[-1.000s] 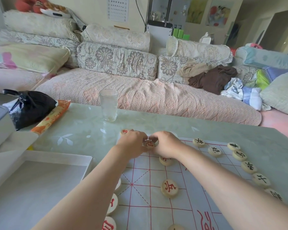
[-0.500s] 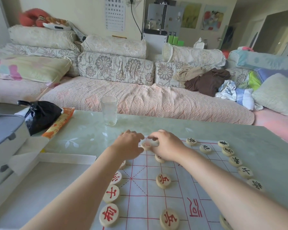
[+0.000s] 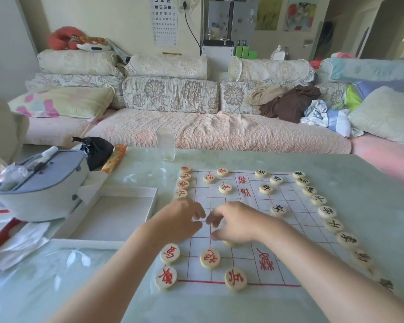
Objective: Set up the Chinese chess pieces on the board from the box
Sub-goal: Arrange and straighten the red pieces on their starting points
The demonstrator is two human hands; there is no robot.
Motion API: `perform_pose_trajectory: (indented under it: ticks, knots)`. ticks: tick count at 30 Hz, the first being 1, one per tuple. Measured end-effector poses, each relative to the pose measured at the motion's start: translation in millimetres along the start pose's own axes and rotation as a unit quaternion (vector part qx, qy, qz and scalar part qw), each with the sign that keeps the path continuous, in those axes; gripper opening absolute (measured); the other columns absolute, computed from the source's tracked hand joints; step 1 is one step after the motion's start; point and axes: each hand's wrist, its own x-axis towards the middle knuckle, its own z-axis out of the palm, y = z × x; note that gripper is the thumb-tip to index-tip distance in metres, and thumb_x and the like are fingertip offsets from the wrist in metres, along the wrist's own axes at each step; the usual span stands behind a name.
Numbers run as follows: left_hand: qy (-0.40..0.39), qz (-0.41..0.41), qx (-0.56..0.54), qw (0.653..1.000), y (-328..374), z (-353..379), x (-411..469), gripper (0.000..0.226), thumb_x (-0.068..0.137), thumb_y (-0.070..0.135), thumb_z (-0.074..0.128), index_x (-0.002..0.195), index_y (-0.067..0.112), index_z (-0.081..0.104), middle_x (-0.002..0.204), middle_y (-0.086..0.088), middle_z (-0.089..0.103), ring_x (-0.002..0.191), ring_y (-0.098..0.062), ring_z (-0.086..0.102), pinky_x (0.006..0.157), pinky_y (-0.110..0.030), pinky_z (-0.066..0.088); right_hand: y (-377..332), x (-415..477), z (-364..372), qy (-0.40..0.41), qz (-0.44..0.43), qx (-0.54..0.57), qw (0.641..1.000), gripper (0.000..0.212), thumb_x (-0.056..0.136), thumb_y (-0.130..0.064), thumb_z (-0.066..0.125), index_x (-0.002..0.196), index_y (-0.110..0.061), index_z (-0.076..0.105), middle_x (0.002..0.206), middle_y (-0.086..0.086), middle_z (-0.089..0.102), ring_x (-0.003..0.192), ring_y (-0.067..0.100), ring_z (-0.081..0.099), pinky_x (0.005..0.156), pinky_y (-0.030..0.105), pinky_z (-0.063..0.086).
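Observation:
The white sheet board (image 3: 296, 231) with red grid lines lies on the table. Red-lettered pieces (image 3: 170, 253) line its left edge and stand on points inside it, such as the near one (image 3: 235, 278). Black-lettered pieces (image 3: 333, 225) run along the right edge, with a few inside (image 3: 278, 209). My left hand (image 3: 180, 221) hovers over the left-middle of the board, fingers loosely curled, and I see nothing in it. My right hand (image 3: 237, 223) hangs beside it with fingers pointing down, also holding nothing; a piece (image 3: 230, 243) peeks out beneath it. The white box (image 3: 117, 213) lies open at left.
A clear glass (image 3: 165, 144) stands just beyond the board's far left corner. A grey-lidded container (image 3: 42, 183), a black bag (image 3: 98, 150) and an orange packet (image 3: 113, 159) crowd the table's left side. A sofa runs along the far edge.
Both hands have drawn back from the board's far left part to its left-middle. The piece they pinched together is let go. The view now takes in the whole board.

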Motion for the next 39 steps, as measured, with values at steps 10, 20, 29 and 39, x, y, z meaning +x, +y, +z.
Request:
perform_pose_trajectory:
  ticks: [10, 20, 29, 39]
  knots:
    - [0.013, 0.005, -0.008, 1.0, 7, 21, -61, 0.042, 0.079, 0.033, 0.067, 0.12, 0.03, 0.057, 0.108, 0.018, 0.061, 0.106, -0.009, 0.05, 0.092, -0.026, 0.042, -15, -33, 38, 0.051, 0.021, -0.115, 0.992, 0.063, 0.068, -0.068, 0.068, 0.121, -0.036, 0.058, 0.114, -0.013, 0.059, 0.108, 0.013, 0.056, 0.079, 0.032, 0.041]
    - [-0.01, 0.016, 0.011, 1.0, 9, 27, -58, 0.046, 0.078, 0.035, 0.068, 0.121, 0.031, 0.054, 0.113, 0.019, 0.059, 0.109, -0.005, 0.047, 0.091, -0.023, 0.036, -8, -34, 32, -0.001, 0.006, -0.018, 1.0, 0.05, 0.085, -0.018, 0.063, 0.128, -0.043, 0.057, 0.126, -0.016, 0.056, 0.107, 0.009, 0.055, 0.074, 0.018, 0.039]
    - [-0.001, 0.044, 0.053, 0.998, 7, 35, -57, 0.04, 0.075, 0.046, 0.069, 0.113, 0.037, 0.063, 0.103, 0.018, 0.059, 0.102, -0.008, 0.048, 0.09, -0.023, 0.036, -14, -32, 42, 0.028, 0.008, -0.111, 0.993, 0.038, 0.082, -0.053, 0.064, 0.114, -0.033, 0.066, 0.109, -0.009, 0.063, 0.103, 0.018, 0.06, 0.08, 0.032, 0.047]
    - [0.001, 0.037, 0.074, 0.997, 10, 36, -56, 0.045, 0.076, 0.051, 0.067, 0.118, 0.039, 0.059, 0.11, 0.017, 0.056, 0.109, -0.009, 0.043, 0.095, -0.024, 0.031, -13, -32, 42, 0.023, 0.024, -0.08, 0.996, 0.039, 0.082, -0.053, 0.06, 0.115, -0.034, 0.066, 0.108, -0.01, 0.064, 0.099, 0.018, 0.06, 0.082, 0.031, 0.051]
